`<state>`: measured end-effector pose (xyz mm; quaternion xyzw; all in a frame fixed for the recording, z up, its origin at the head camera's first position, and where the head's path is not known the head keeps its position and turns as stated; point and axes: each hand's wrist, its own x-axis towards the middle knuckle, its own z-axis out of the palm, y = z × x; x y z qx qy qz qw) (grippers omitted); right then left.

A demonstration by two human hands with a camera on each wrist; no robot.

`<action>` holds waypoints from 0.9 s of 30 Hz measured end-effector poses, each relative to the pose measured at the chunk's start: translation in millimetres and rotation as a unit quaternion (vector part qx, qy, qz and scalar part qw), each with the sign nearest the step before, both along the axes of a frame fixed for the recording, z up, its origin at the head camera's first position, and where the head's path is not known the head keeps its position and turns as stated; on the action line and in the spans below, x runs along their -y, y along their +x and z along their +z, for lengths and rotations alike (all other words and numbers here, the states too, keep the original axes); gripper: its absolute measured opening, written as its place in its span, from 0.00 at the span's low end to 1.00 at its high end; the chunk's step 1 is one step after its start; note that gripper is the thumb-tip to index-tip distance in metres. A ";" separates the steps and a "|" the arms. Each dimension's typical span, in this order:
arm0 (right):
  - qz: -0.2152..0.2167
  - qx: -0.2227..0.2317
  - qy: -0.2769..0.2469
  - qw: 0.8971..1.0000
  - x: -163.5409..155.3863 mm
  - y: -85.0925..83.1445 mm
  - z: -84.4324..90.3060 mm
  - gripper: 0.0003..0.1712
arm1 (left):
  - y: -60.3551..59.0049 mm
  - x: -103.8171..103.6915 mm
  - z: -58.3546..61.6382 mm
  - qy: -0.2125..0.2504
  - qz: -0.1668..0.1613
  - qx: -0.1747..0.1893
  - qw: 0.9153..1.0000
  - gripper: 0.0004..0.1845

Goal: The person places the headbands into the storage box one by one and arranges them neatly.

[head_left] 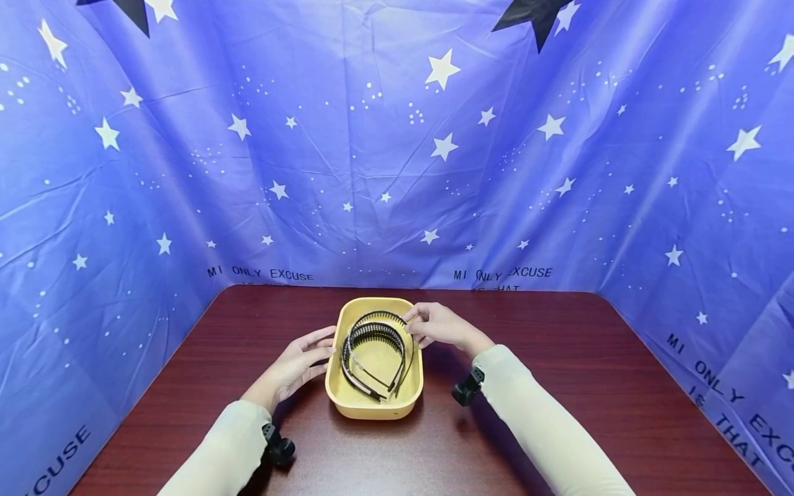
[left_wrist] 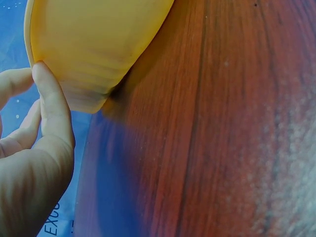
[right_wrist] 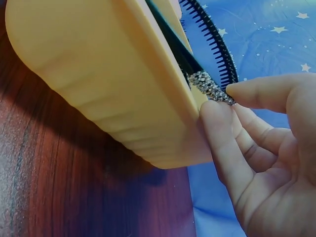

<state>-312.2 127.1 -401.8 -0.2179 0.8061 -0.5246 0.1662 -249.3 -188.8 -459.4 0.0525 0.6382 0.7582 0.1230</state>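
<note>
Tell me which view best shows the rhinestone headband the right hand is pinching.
The right wrist view: the rhinestone headband fills the frame's centre, its sparkly band pinched between thumb and forefinger of the right hand at the yellow tray rim. The head view shows it small among other headbands. The left wrist view shows only tray and table.

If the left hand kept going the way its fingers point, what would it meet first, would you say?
Its left hand already has fingertips at the yellow tray; pushed straight on, it would probably press that near wall, then meet the headbands inside.
</note>
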 end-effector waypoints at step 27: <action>-0.026 -0.014 0.102 0.994 17.3 -0.2 17.4 0.11 | -0.4 0.2 -1.3 0.005 -0.003 -0.001 1.000 0.34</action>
